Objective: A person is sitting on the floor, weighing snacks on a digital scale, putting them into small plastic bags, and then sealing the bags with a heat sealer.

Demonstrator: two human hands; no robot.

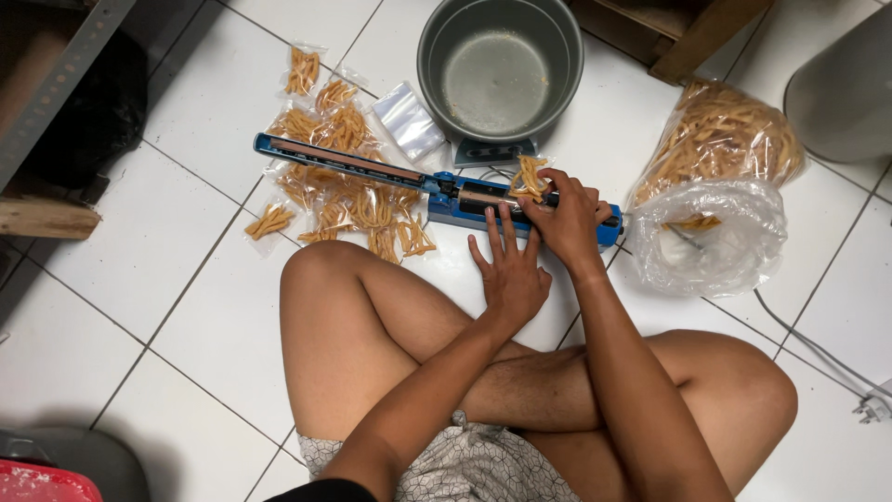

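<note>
- The person sits cross-legged on the white tiled floor [139, 242], with a blue heat sealer [437, 186] lying across the tiles in front of the knees; its long arm stands raised toward the left
- The right hand [569, 216] rests on the sealer's body, fingers curled around a small clear packet of orange-brown snack sticks [531, 177] that sits at the sealing bar
- The left hand [509, 270] lies open and flat, palm down, fingers spread, its fingertips touching the near edge of the sealer
- As a judgement, the step goes well if the packet's open mouth lies flat and smooth across the bar, no sticks caught in the seam, and the flat hand keeps the base from sliding
- A heap of filled small packets [348, 191] lies left of the hands, under and around the raised arm, all clear film showing the same sticks
- A thin stack of empty clear bags [409, 121] lies between that heap and a round grey metal pot [500, 67], which looks empty
- A large clear bag of loose sticks [720, 139] slumps at the right, with a crumpled open clear bag [711, 244] just in front of it
- No labels or signs can be made out on any packet
</note>
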